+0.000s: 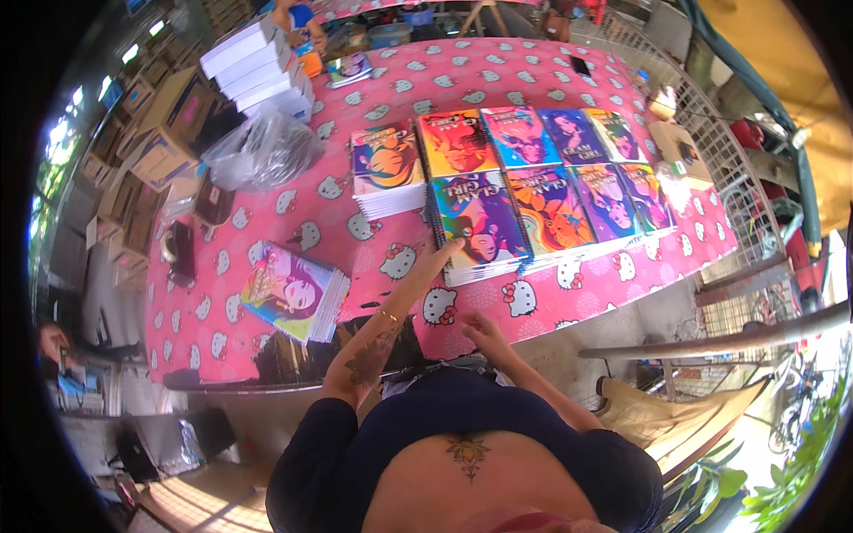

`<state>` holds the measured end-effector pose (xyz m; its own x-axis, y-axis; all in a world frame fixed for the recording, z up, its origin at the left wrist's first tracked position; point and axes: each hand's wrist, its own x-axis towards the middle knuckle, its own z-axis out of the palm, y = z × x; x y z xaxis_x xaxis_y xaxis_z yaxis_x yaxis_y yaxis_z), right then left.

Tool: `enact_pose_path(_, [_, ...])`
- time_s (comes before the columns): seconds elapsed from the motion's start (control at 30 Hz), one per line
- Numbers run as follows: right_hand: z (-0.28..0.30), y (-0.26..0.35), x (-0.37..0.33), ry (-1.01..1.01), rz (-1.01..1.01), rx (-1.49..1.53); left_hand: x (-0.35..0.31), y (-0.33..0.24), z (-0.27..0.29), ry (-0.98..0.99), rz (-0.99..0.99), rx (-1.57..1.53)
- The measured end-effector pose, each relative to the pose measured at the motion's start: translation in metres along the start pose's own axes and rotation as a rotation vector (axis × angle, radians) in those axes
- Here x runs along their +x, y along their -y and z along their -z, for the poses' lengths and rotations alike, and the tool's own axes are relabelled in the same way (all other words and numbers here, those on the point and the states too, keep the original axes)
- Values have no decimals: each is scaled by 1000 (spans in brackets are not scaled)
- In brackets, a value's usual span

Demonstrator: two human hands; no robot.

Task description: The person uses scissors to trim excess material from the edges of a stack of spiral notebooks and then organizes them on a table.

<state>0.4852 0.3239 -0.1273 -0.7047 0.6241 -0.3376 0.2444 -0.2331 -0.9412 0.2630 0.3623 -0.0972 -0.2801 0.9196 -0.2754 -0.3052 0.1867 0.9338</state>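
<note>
My left hand point(450, 251) is at the near left corner of a spiral notebook point(480, 218) with a purple, green and orange cover, on top of a stack. Its fingers close on the bound edge, partly hidden. My right hand point(482, 330) hovers by the table's near edge, its fingers curled with nothing visible in them. Stacks of spiral notebooks with bright illustrated covers stand in two rows, among them a dark purple one point(573, 136). A shorter stack with an orange cover point(387, 160) adjoins on the left. Apart from these, a tilted pile of notebooks point(289, 289) lies nearer me at left.
A pink cartoon-cat tablecloth point(382, 258) covers the table. Toward the far left are white stacked boxes point(258, 67), a clear plastic bag point(262, 149) and a tape dispenser point(180, 253). Cardboard boxes point(173, 124) pile up beyond. A person point(302, 27) is at the far side.
</note>
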Motion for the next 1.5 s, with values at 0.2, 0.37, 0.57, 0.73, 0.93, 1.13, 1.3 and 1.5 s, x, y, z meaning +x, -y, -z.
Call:
enact_pose_path(0.2, [-44,45,41,318,89,-170,-101,-57,27,-451,-449,393])
enact_pose_path(0.37, [-120,50,131,292,248,-10,-217,-77,137,-1577,-593,801])
enact_pose_path(0.57, [-193,81,177,373,161,38,-219,15,214,-768,-362,-648])
enact_pose_path(0.73, [-210,84,182,363,43,82,-191,6,241,-757,-317,-558])
enact_pose_path(0.93, [-239,88,190,37,149,300,-145,-30,299,-566,-172,-429])
enact_pose_path(1.13, [-231,95,230,-77,227,288,-82,-70,320,-321,-199,-537])
enact_pose_path(1.3, [-233,108,259,-220,219,292,-21,-89,343,-208,-178,-417])
enact_pose_path(1.5, [-235,95,269,-394,278,399,18,-113,338,-99,-60,-397])
